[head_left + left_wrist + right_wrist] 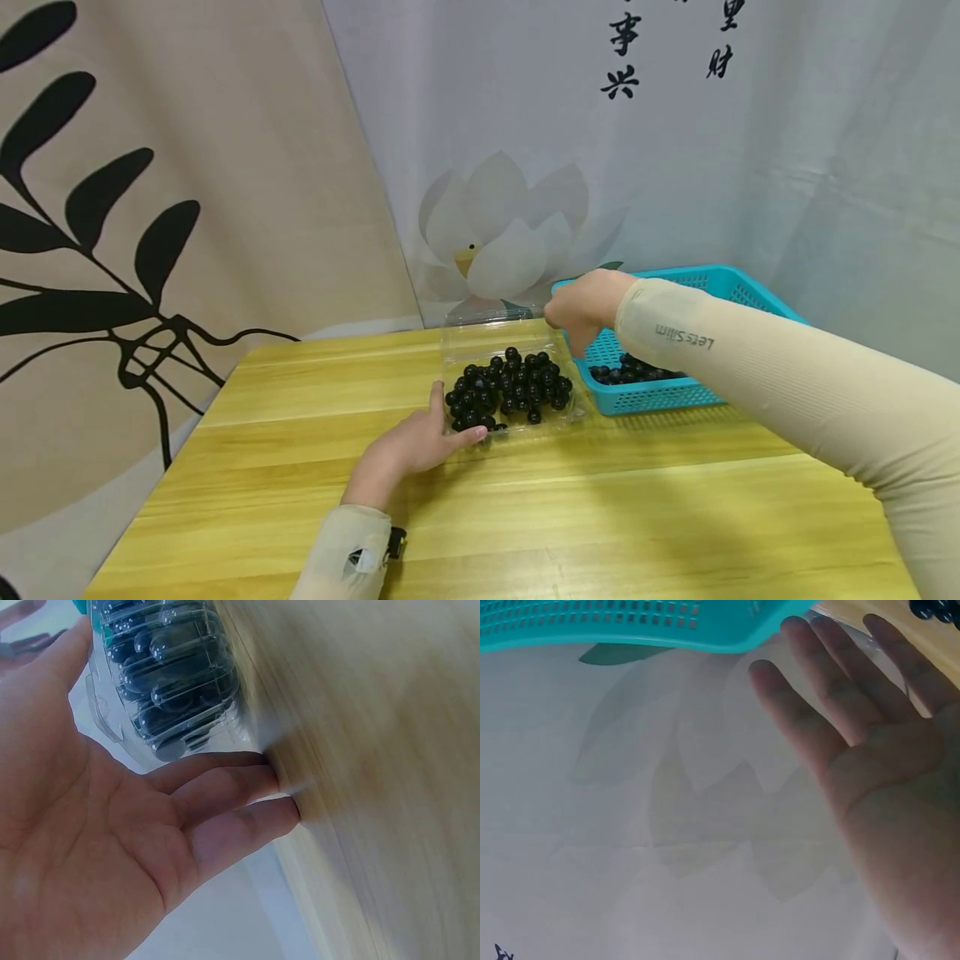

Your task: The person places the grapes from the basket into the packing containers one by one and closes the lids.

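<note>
A clear plastic box [577,412] full of black, shiny, round fruit like grapes [517,385] sits on the table, its transparent lid [487,318] raised at the back. My left hand [422,437] is against the box's front left corner, thumb along the front and a finger at the side. In the left wrist view its other fingers [244,829] are extended to the tabletop. My right hand [591,303] is between the lid's right edge and the blue basket [652,403]. The right wrist view shows its fingers [832,682] extended, with nothing in the palm; lid contact is unclear.
More dark round fruit [628,372] lies in the basket, partly hidden by my right forearm. A printed curtain [510,108] hangs right behind the wooden table [300,408]. The basket stands close to the box's right side.
</note>
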{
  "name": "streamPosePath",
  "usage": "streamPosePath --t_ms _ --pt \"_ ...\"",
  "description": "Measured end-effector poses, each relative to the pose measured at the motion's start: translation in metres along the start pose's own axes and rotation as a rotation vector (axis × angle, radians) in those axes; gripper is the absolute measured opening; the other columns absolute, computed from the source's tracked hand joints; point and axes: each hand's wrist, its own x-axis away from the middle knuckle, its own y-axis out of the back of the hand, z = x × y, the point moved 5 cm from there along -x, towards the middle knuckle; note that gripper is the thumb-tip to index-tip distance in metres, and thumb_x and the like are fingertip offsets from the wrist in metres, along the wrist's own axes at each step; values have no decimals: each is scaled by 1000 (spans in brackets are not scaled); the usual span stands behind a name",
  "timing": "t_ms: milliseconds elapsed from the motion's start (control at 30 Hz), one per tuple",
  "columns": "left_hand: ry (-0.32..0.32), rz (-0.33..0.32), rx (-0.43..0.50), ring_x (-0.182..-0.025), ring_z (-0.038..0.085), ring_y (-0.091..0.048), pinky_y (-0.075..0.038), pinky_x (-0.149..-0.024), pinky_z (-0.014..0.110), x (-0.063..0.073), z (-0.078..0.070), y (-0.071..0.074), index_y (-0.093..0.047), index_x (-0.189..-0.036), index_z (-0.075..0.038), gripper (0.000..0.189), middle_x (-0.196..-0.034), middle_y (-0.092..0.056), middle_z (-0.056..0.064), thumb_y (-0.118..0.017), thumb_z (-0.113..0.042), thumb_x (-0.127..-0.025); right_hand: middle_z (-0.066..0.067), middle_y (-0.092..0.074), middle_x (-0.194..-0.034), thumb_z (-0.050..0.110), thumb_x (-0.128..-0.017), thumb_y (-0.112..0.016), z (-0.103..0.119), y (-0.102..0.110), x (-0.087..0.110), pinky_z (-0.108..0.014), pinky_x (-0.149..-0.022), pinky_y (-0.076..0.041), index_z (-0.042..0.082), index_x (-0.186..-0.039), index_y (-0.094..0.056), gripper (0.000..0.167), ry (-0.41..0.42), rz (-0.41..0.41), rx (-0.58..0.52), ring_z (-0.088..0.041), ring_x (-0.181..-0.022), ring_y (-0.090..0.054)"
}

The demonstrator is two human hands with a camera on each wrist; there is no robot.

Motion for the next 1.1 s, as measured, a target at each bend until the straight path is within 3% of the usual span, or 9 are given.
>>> streamPosePath --t_ms 67,233,333,500,767,1100 --pt "0 3 1 -65 23 -66 -54 -73 38 0 0 0 18 -169 -9 126 -105 -77 11 -55 -80 -95 0 -73 -129 41 -96 -80 -3 -5 0 -38 -82 -56 18 -139 -68 50 -12 19 -9 -16 -94 -65" --pt "-1 7 5 -58 21 -58 -51 -66 36 0 0 -1 20 -169 -9 126 -82 -70 7 -55 -79 -96 0 -70 -102 33 -94 -81 -8 -18 0 -34 -69 -46 17 -111 -70 26 -15 29 -24 -15 -79 -55" --pt "3 6 1 -57 20 -56 -50 -65 36 -1 2 -2 20 -169 -10 126 -84 -71 7 -55 -80 -95 -1 -67 -97 30 -93 -84 -11 -26 0 -33 -66 -45 17 -104 -68 23 -12 36 -13 -15 -76 -54" --pt "7 -3 -2 -61 22 -60 -51 -66 36 -1 3 -2 19 -169 -10 127 -97 -75 7 -55 -82 -94 -2 -70 -103 29 -90 -87 -17 -38 -1 -32 -67 -50 15 -108 -70 28 -18 47 19 -16 -78 -58" --pt "0 -11 2 -63 23 -62 -53 -69 36 0 1 0 18 -169 -9 127 -94 -74 7 -55 -80 -95 1 -67 -92 23 -89 -88 -22 -60 -7 -29 -64 -49 18 -87 -68 21 -6 87 -28 -14 -74 -57" --pt "5 -5 9 -57 20 -56 -51 -66 36 -1 2 -1 20 -169 -11 127 -89 -72 5 -55 -81 -94 5 -67 -80 17 -88 -86 -27 -81 -9 -28 -62 -46 20 -82 -65 22 12 80 -47 -12 -71 -55"
